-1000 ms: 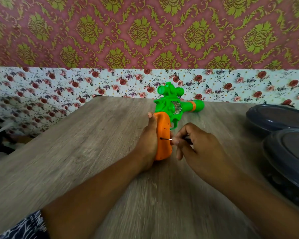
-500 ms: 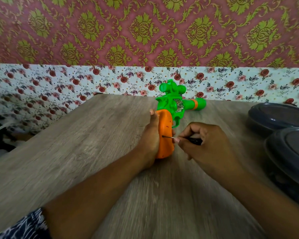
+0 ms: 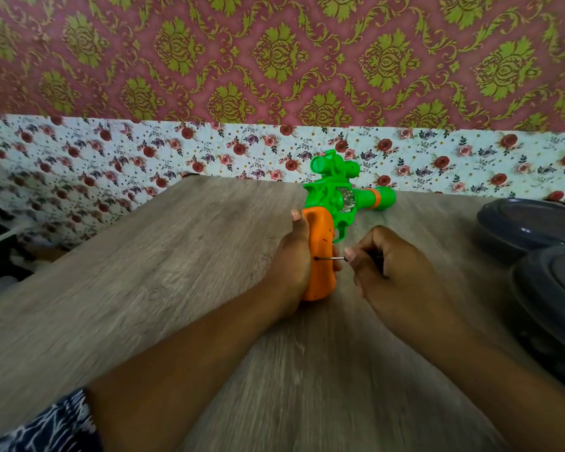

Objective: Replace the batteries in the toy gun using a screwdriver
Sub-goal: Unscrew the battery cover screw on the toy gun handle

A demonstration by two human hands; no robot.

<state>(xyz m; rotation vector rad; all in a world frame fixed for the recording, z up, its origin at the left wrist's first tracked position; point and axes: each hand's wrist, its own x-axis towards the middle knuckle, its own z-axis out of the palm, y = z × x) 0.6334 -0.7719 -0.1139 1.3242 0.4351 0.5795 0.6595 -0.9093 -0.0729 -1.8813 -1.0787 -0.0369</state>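
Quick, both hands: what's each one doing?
Left hand: grips the toy gun's orange grip.
Right hand: pinches the screwdriver, tip at the grip.

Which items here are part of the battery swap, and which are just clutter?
In use:
- toy gun, orange grip held by left hand
- screwdriver, pinched by right hand, tip at a hole in the grip

Lying about:
- two dark lidded containers at the table's right edge
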